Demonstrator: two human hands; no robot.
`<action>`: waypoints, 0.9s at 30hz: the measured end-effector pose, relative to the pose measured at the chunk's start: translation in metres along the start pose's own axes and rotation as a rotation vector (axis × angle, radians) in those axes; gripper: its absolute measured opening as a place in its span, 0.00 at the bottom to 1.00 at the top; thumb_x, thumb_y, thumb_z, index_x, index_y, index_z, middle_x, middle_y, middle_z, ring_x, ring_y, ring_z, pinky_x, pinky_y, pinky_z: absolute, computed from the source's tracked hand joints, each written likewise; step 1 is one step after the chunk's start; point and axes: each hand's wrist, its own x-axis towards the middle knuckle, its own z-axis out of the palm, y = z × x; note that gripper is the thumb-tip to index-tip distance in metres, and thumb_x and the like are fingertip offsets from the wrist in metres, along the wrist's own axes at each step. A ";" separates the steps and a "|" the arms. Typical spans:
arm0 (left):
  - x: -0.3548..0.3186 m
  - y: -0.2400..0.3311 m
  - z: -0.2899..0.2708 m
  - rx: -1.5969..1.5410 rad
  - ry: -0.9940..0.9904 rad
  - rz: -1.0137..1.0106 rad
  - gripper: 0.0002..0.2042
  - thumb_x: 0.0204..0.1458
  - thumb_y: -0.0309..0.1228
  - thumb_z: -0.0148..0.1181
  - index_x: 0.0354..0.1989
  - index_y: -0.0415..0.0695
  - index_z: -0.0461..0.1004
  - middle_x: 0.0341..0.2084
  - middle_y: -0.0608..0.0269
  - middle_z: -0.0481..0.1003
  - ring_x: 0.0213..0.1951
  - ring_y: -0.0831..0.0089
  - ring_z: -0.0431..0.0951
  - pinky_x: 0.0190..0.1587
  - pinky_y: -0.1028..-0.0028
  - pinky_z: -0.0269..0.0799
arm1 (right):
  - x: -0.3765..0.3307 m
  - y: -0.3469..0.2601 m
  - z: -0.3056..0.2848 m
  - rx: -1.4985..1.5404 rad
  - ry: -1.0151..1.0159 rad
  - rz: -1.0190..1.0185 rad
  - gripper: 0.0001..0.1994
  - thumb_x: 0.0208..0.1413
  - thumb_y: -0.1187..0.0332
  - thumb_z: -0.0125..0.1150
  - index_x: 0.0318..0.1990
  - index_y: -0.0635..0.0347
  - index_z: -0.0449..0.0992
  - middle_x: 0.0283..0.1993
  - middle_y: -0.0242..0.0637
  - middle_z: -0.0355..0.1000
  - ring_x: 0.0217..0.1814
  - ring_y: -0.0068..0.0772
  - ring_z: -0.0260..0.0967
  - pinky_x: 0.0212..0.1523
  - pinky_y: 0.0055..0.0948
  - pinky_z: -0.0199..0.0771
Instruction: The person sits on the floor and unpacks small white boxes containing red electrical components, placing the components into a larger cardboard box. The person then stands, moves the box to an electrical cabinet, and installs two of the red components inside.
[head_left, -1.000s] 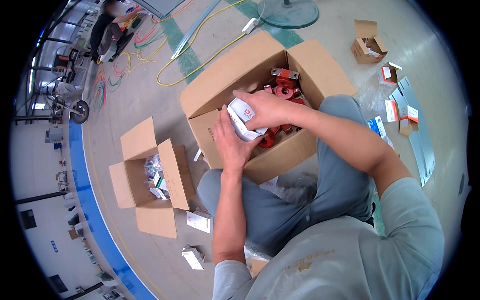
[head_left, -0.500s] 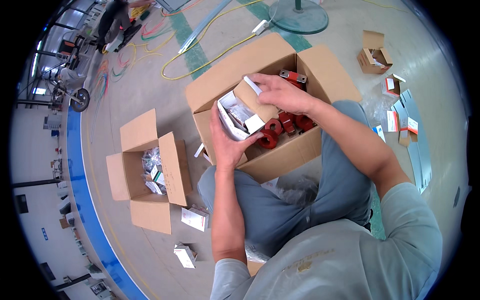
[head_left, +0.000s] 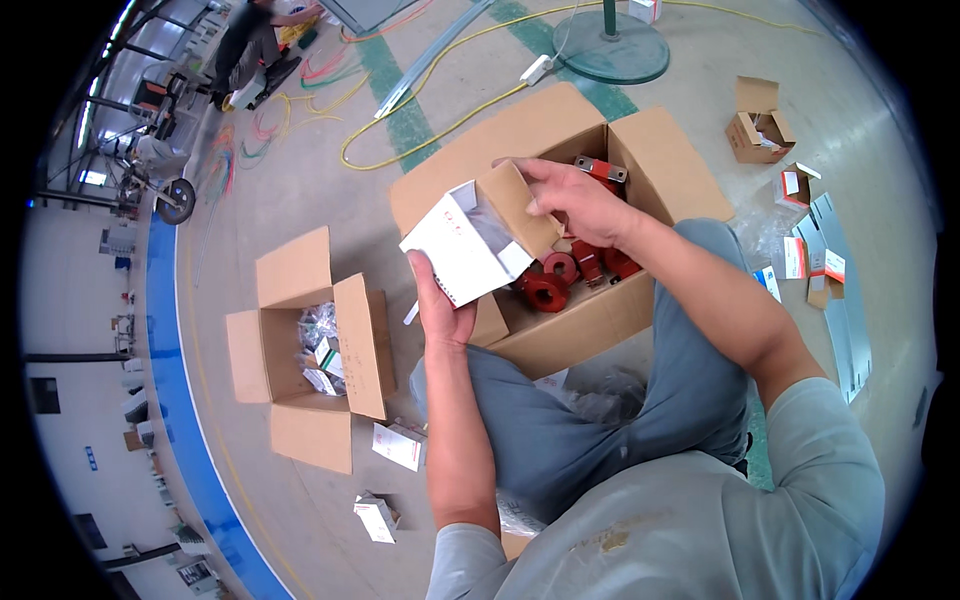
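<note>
My left hand (head_left: 445, 305) grips a small white box (head_left: 455, 250) from below, thumb on its printed side. The box is tilted with its mouth open to the right, and clear plastic wrap (head_left: 490, 225) shows inside. My right hand (head_left: 585, 205) pinches the brown inner side of the box's raised flap (head_left: 518, 205). Both hands are above a large open carton (head_left: 600, 325) in front of my crossed legs. Inside the carton lie red ring-shaped parts (head_left: 545, 291) and a red part with a metal end (head_left: 600, 170). What else the small box contains is hidden.
Left of me stands another open carton (head_left: 362, 350) with plastic bags and small boxes. White boxes (head_left: 398, 447) lie nearby on the floor. At right are a small brown box (head_left: 760, 140) and grey metal strips (head_left: 845, 330). Ahead are a yellow cable (head_left: 440, 118) and a round green base (head_left: 625, 55); a person (head_left: 245, 50) crouches far left.
The white box has turned in my left hand, so its printed side now faces up and less of its inside shows. My right hand still holds the flap. The whole view has shifted slightly.
</note>
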 end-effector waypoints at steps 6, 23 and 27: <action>-0.002 0.004 0.004 0.561 0.198 0.392 0.25 0.67 0.45 0.59 0.59 0.34 0.72 0.49 0.57 0.78 0.49 0.73 0.77 0.52 0.71 0.73 | 0.005 0.021 -0.006 -1.496 0.478 -0.411 0.28 0.50 0.74 0.63 0.62 0.59 0.72 0.55 0.46 0.74 0.49 0.45 0.74 0.53 0.35 0.75; -0.055 0.137 0.155 1.513 0.134 0.450 0.28 0.54 0.48 0.70 0.50 0.33 0.77 0.32 0.51 0.81 0.33 0.69 0.80 0.39 0.68 0.76 | 0.012 0.067 0.022 0.228 0.102 0.259 0.43 0.58 0.23 0.43 0.70 0.45 0.67 0.70 0.37 0.66 0.72 0.46 0.63 0.67 0.65 0.60; -0.059 0.169 0.114 1.303 0.191 0.382 0.27 0.58 0.47 0.67 0.50 0.31 0.77 0.36 0.57 0.80 0.38 0.75 0.76 0.45 0.71 0.74 | 0.020 0.075 0.026 0.203 -0.049 0.189 0.36 0.60 0.33 0.58 0.62 0.53 0.74 0.57 0.35 0.77 0.56 0.32 0.76 0.55 0.41 0.77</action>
